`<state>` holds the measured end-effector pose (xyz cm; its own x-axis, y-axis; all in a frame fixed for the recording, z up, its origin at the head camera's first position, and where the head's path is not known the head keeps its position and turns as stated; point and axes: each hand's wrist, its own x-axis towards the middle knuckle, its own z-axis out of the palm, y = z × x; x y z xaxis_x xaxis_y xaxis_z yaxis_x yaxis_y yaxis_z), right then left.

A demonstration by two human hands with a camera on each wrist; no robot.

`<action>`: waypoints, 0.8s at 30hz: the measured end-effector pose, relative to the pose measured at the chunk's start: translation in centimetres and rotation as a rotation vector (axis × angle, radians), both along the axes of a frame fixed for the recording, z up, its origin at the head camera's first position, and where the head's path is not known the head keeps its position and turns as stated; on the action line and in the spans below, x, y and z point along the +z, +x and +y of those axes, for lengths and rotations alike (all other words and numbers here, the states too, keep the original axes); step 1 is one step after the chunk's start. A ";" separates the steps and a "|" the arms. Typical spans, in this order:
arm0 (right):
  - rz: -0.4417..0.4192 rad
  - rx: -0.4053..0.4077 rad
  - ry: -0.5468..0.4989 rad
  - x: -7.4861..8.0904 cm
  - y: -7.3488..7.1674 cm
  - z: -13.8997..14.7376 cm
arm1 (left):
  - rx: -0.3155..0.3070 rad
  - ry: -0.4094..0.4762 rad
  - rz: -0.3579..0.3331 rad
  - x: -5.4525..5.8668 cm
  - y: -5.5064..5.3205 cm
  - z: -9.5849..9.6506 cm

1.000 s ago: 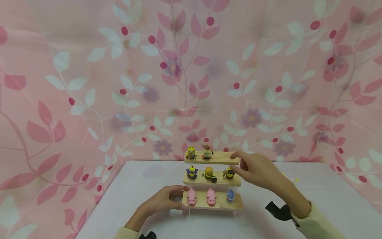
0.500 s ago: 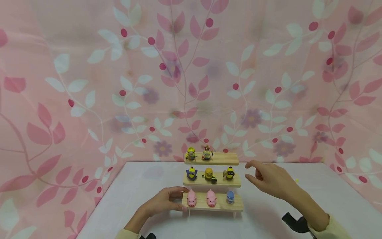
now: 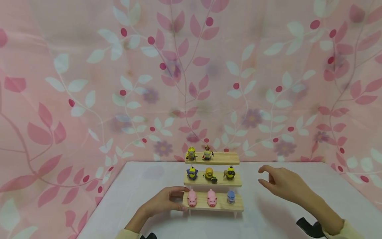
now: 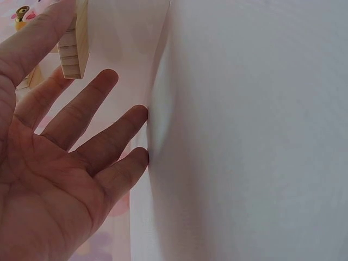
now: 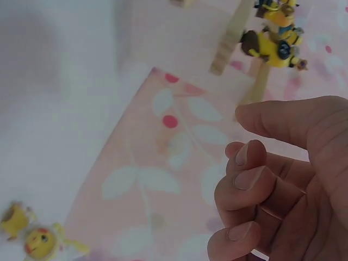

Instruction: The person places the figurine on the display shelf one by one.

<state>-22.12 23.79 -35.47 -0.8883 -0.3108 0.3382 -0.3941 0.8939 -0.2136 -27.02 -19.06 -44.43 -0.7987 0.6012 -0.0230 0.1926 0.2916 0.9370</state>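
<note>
A three-tier wooden display stand (image 3: pixel 222 198) stands on the white table. My left hand (image 3: pixel 162 200) pinches the left end of its lowest board between thumb and fingers; in the left wrist view the other fingers of this hand (image 4: pixel 54 185) spread loosely beside the board end (image 4: pixel 72 57). Two pink pigs (image 3: pixel 212 198) and a small blue figure (image 3: pixel 231 197) occupy the bottom tier. Three yellow figures (image 3: pixel 209 174) line the middle tier. On top are two more yellow figures (image 3: pixel 207 153), at left and centre. My right hand (image 3: pixel 286 184), loosely curled, hovers right of the stand, holding nothing.
Yellow toy figures (image 5: pixel 41 242) lie on the table in the right wrist view's lower left; my right hand hides them in the head view. A pink leaf-patterned cloth (image 3: pixel 191 83) hangs behind the white-covered table (image 3: pixel 143 179).
My right hand has drawn away from the right ends of the upper boards, moving right and slightly down. My left hand and the stand have stayed put.
</note>
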 end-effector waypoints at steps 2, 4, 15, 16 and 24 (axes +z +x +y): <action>-0.006 -0.011 0.014 -0.3 -0.1 0.7 | 0.000 0.001 -0.003 0.0 0.0 0.0; -0.011 -0.026 0.029 -0.7 -0.2 1.5 | 0.001 0.000 -0.005 0.1 0.1 0.0; -0.063 -0.063 0.014 -3.3 -1.3 6.1 | -0.001 -0.003 -0.007 -0.1 0.0 -0.1; -0.077 -0.068 0.011 -3.4 -1.4 6.5 | -0.001 -0.003 -0.008 -0.1 0.0 0.0; -0.180 -0.112 -0.015 -4.2 -2.6 8.4 | 0.008 -0.007 -0.009 0.0 0.0 0.0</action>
<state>-24.72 32.20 -39.66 -0.9635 -0.2031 0.1743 -0.2468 0.9261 -0.2853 -27.06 -19.03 -44.44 -0.8032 0.5947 -0.0350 0.1814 0.3001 0.9365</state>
